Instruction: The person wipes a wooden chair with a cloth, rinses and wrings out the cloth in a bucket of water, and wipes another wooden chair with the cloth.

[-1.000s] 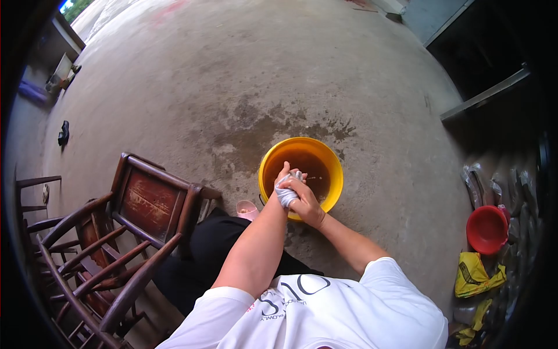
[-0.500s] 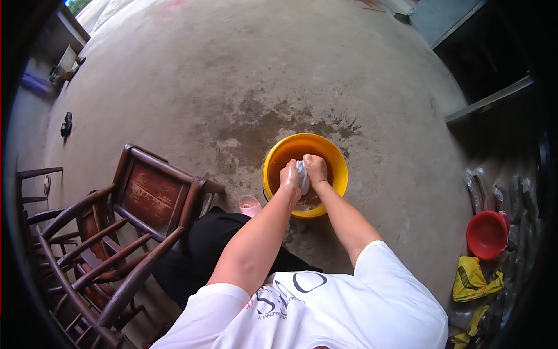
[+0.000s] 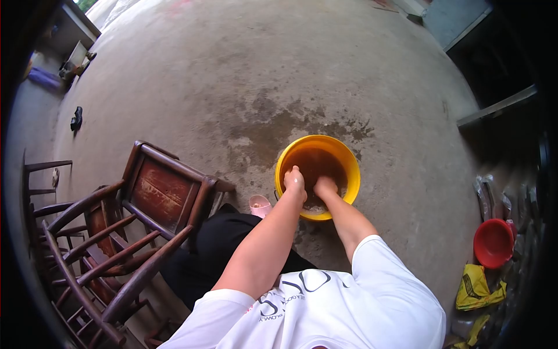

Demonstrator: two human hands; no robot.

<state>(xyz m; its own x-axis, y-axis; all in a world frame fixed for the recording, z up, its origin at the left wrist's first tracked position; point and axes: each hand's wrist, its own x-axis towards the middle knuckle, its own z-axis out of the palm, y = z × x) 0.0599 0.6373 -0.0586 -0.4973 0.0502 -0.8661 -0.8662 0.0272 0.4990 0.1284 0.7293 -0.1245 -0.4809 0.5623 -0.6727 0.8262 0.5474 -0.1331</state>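
A yellow bucket (image 3: 352, 166) of murky brown water stands on the floor in front of me. My left hand (image 3: 294, 181) is over the near left part of the bucket, wet, with a white fleck of suds on its back. Its fingers look curled together, and anything in them is hidden. My right hand (image 3: 326, 187) reaches into the water beside it, a little to the right. The fingers of that hand are under the surface. No white cloth shows above the water.
A pink cup (image 3: 260, 205) stands left of the bucket, near a dark wooden chair (image 3: 160, 189). On the right are a red basin (image 3: 493, 244) and a yellow plastic bag (image 3: 479, 289). Wet patches darken the concrete floor (image 3: 256, 136) behind the bucket.
My hands held a wet white cloth above the water; it is now out of sight. The right hand has gone down into the water. The view has shifted slightly.
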